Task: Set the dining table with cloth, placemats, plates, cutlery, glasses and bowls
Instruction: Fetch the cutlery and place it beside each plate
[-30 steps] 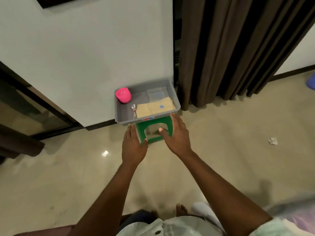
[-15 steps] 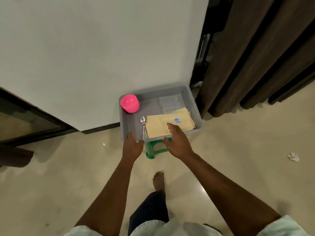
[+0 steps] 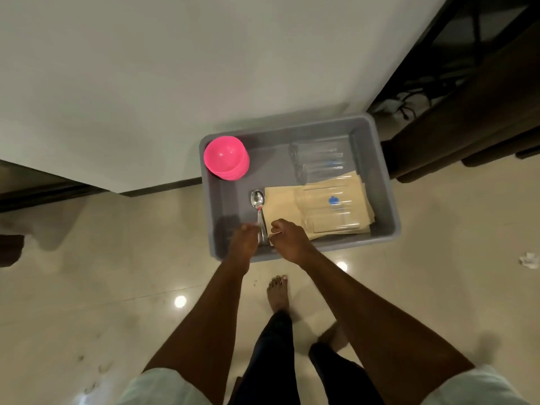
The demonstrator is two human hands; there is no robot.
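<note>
Both hands are reaching into the near end of the grey tub (image 3: 380, 176). My right hand (image 3: 289, 239) is curling its fingers onto the handles of the spoons (image 3: 259, 211); whether it is truly grasping them I cannot tell. My left hand (image 3: 244, 239) is blurred beside them, its state unclear too. The spoons are lying flat on the tub floor, just left of the tan placemats (image 3: 292, 206), long axis running away from me, bowl end pointing toward the wall. Several handles seem bundled together, so a loose pinch could be letting one slide out and clatter against the glasses (image 3: 318, 159) or pink bowls (image 3: 226, 157).
</note>
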